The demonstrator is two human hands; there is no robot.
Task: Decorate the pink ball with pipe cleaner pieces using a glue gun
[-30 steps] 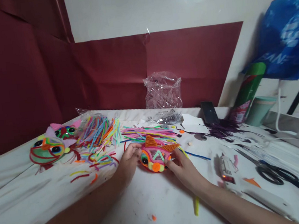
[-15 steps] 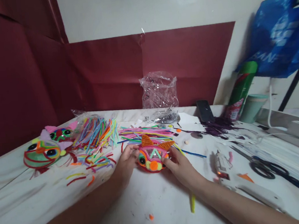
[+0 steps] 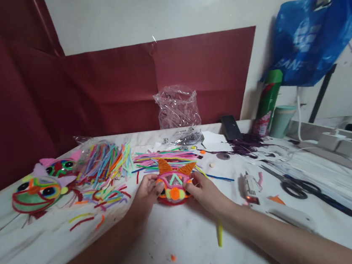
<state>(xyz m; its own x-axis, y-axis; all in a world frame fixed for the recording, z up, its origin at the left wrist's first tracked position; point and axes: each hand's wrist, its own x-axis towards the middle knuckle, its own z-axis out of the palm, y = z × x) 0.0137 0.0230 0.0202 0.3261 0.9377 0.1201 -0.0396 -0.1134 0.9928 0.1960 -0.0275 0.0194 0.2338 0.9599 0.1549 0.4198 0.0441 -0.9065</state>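
A small craft face [image 3: 172, 185] made of pipe cleaners, with orange ears and an orange pom-pom nose, rests on the white table [image 3: 189, 249]. My left hand [image 3: 146, 191] grips its left side with fingers curled round it. My right hand [image 3: 203, 190] holds its right side, the thumb pressed on the front. Both forearms reach in from the bottom edge.
Two finished craft faces [image 3: 38, 192] lie at the left beside piles of coloured pipe cleaners [image 3: 106, 159]. A glue gun [image 3: 249, 187], scissors [image 3: 299, 185], a phone [image 3: 230, 126], a clear plastic bag [image 3: 178, 108] and a blue bag [image 3: 308, 36] stand to the right and behind.
The view has swung to the right, so everything sits further left in the picture. My right thumb has moved onto the front of the craft face; both hands keep hold.
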